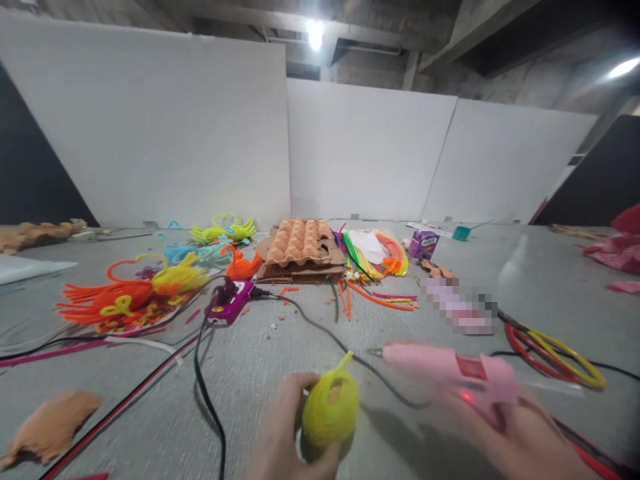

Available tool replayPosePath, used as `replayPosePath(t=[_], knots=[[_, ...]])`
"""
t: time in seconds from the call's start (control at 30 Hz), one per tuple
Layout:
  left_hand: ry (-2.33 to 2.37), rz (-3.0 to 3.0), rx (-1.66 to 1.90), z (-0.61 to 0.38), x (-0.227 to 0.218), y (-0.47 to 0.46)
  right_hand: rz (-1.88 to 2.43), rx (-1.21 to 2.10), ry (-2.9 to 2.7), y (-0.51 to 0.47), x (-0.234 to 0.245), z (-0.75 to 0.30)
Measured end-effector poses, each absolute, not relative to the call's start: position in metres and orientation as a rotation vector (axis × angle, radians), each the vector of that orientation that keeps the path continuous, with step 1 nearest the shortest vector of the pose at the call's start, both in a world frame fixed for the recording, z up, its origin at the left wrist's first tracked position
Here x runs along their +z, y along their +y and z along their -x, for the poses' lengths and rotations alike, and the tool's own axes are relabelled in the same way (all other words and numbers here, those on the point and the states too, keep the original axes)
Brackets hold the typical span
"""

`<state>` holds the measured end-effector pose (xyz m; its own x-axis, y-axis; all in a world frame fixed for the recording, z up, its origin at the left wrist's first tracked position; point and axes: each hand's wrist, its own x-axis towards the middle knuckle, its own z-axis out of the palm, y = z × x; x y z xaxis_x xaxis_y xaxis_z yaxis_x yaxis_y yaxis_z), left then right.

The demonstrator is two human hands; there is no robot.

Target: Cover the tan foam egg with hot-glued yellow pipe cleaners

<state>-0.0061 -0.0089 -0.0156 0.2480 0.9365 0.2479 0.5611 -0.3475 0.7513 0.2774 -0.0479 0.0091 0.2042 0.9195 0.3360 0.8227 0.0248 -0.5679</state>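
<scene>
My left hand (pixel 285 433) is closed around an egg-shaped ball (pixel 330 417) wound in fuzzy yellow-green strands, like pipe cleaner or yarn. A gap shows in its upper side and a short strand end sticks up from the top. In my right hand (pixel 520 430) is a pink hot glue gun (pixel 440 367), its small red light lit. The nozzle points left and lies above and to the right of the ball, apart from it. The gun and my right hand are slightly blurred by motion.
A purple power strip (pixel 230 303) with black cables lies left of centre. Behind are an egg tray (pixel 300 243), pipe cleaners (pixel 395 257) and a purple box (pixel 423 245). Finished-looking orange shapes (pixel 125 300) sit left; torn carton (pixel 55 423) lies front left; coiled strips (pixel 555 353) lie right.
</scene>
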Motion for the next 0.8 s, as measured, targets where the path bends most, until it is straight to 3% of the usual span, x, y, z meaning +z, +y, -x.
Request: replayPosePath(t=[0.13, 0.3, 0.4, 0.6, 0.8], knots=[[1.386, -1.980, 0.939, 0.004, -0.015, -0.009, 1.814, 0.292, -1.457, -0.031, 0.015, -0.272], [1.405, -1.969, 1.025, 0.003, -0.016, -0.009, 1.602, 0.907, -0.954, -0.011, 0.011, -0.265], [1.352, -2.029, 1.024, 0.006, -0.019, -0.009, 1.495, 1.079, -0.883, -0.007, 0.007, -0.266], [1.337, -1.922, 1.205, 0.002, -0.027, -0.012, 1.517, 1.089, -1.017, -0.003, -0.002, -0.269], [1.137, -2.050, 1.276, 0.006, -0.031, -0.011, 1.702, 0.784, -1.361, 0.002, -0.003, -0.275]])
